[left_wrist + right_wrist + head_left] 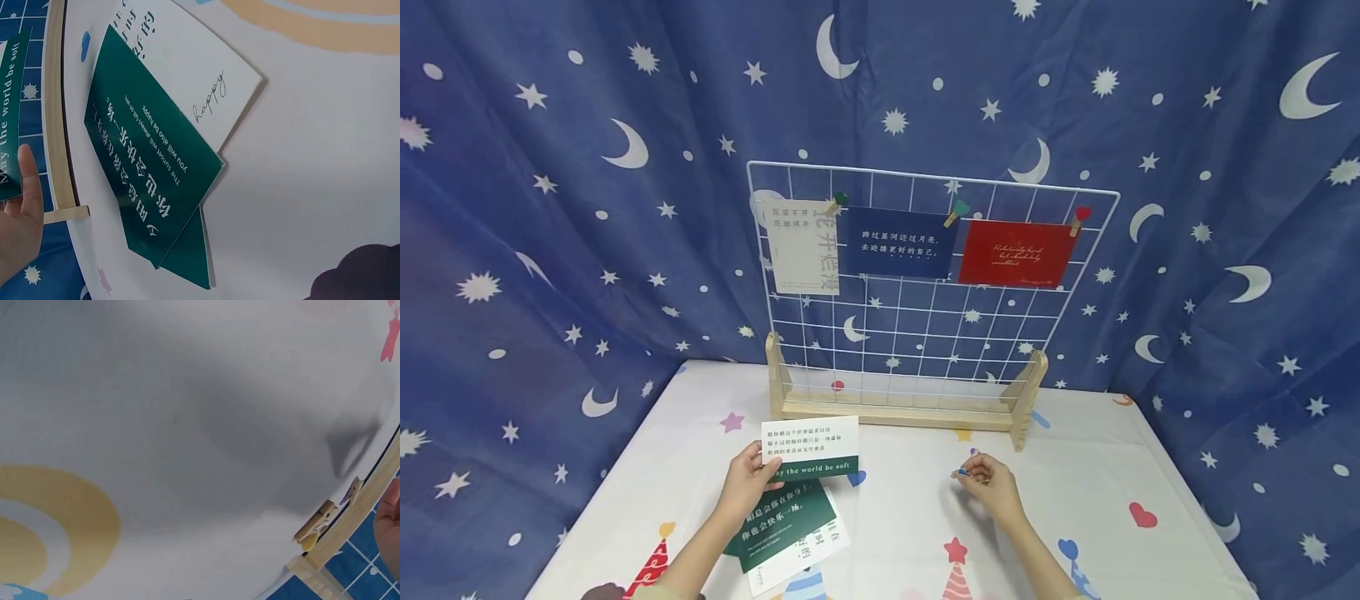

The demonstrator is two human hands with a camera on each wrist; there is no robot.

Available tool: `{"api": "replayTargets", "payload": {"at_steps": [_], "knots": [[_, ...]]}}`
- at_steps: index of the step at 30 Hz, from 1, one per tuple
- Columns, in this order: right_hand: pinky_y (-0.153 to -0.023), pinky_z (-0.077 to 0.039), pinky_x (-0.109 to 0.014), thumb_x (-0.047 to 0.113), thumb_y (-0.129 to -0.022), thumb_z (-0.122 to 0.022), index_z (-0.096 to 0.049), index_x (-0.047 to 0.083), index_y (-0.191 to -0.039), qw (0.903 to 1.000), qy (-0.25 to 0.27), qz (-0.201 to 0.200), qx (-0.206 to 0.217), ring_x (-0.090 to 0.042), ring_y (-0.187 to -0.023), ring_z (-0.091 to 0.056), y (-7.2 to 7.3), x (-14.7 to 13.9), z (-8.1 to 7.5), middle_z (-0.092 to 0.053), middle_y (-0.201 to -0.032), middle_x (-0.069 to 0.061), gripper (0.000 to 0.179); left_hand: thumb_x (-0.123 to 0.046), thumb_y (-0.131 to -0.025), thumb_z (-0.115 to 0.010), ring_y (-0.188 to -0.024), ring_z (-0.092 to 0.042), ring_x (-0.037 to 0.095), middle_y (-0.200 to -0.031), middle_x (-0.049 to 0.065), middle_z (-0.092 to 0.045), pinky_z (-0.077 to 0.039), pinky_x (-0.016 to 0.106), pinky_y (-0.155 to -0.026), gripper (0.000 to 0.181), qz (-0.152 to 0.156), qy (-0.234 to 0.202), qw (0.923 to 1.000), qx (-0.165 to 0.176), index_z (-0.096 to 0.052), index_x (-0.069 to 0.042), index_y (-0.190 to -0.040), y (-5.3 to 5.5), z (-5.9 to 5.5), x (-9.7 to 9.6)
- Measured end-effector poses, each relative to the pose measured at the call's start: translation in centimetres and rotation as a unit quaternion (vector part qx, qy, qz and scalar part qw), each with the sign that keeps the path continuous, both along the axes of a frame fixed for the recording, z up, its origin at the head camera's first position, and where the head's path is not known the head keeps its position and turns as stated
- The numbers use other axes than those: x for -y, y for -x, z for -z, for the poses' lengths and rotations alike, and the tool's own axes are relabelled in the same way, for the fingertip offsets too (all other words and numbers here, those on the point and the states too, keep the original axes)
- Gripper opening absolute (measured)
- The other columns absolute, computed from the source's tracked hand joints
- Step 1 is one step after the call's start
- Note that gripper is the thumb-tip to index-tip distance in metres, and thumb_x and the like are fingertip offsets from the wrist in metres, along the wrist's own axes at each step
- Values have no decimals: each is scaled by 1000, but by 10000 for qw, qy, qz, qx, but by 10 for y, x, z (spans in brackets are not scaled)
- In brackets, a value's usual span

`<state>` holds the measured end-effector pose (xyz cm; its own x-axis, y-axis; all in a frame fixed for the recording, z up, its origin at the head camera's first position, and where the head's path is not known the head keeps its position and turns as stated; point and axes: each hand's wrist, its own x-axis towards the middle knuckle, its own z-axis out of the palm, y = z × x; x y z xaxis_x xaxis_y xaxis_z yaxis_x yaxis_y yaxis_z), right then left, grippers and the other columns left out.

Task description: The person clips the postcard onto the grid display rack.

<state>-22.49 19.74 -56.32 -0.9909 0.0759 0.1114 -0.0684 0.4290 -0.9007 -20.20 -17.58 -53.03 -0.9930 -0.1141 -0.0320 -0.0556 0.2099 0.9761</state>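
My left hand pinches a white-and-green card by its left edge, thumb on the front; it reads "May the world be soft" in the left wrist view. Below it, green cards overlap a white card on the tabletop. My right hand pinches a small clothespin with a blue top, mostly hidden by the fingertips. Behind stands a white wire grid rack, where a white card, a blue card and a red card hang from heart-topped clothespins.
The rack's wooden base runs across the back of the table. Wooden clothespins appear near the base in the right wrist view. A white cloth with colored prints covers the table. A starry blue curtain hangs behind.
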Motion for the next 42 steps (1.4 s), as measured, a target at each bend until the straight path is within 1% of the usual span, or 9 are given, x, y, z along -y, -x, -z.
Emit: {"api": "replayTargets", "payload": {"at_steps": [4, 9, 11, 13, 18, 21, 27, 32, 42], "knots": [[-60, -49, -13, -4, -76, -73, -62, -5, -83, 9999, 9, -148, -37, 0, -64, -54, -3, 1, -3, -65, -77, -10, 12, 1, -93, -52, -95, -69, 29, -115, 26, -63, -59, 32, -74, 32, 22, 4, 10000, 71, -49, 3, -125, 2, -3, -2], [-59, -49, -15, 0, -76, -74, -64, -3, -81, 9993, -128, -273, -202, -1, -63, -55, -1, 2, -7, -66, -76, -9, 12, 0, -93, -52, -95, -68, 31, -116, 26, -63, -58, 33, -74, 33, 108, -79, 9999, -25, -49, 3, -126, 12, -10, -6], [-58, -48, -14, 1, -77, -74, -64, -3, -82, 9992, -157, -316, -199, -1, -63, -55, 1, 5, -9, -67, -76, -10, 11, 0, -94, -52, -94, -69, 30, -116, 26, -62, -59, 32, -73, 33, 101, -60, 9999, -51, -48, 3, -126, 16, -13, -6], [-59, -48, -14, -1, -78, -72, -64, -4, -83, 9991, -161, -366, -121, -6, -64, -57, -2, 12, -21, -68, -78, -13, 10, 0, -94, -51, -93, -69, 29, -117, 27, -62, -59, 31, -72, 33, 61, -76, 9999, -31, -48, 3, -127, 19, -15, -5], [-60, -49, -14, -2, -79, -71, -65, -3, -85, 9986, -217, -461, -104, -5, -66, -58, -4, 19, -22, -68, -80, -13, 9, -1, -94, -51, -93, -69, 28, -118, 28, -61, -59, 31, -73, 33, 20, -139, 9999, 11, -47, 4, -127, 27, -18, -4], [-61, -49, -14, 0, -79, -71, -65, -1, -85, 9981, -314, -483, -219, -1, -66, -56, 0, 16, -14, -68, -80, -9, 9, -1, -95, -50, -94, -69, 26, -119, 28, -60, -58, 31, -75, 33, 59, -174, 9998, -53, -47, 4, -128, 33, -23, -6], [-59, -50, -15, 0, -79, -71, -66, -1, -84, 9963, -423, -529, -536, 0, -64, -57, 4, 19, -21, -69, -77, -13, 8, 0, -95, -49, -93, -69, 24, -121, 28, -59, -58, 26, -73, 34, 85, -207, 9997, -101, -47, 4, -129, 41, -35, -10], [-60, -51, -15, 1, -80, -71, -66, -2, -85, 9951, -395, -633, -645, 0, -64, -58, 9, 26, -28, -70, -78, -14, 8, -2, -95, -50, -92, -69, 19, -121, 27, -59, -58, 22, -73, 34, -13, -174, 9998, -59, -47, 3, -129, 50, -39, -10], [-65, -53, -16, 3, -81, -70, -66, -3, -87, 9925, -464, -685, -902, -6, -68, -63, 15, 34, -43, -70, -80, -14, 10, -1, -95, -50, -89, -69, 14, -121, 29, -58, -58, 24, -73, 34, 55, -280, 9994, -188, -47, 3, -129, 62, -48, -13]]}}
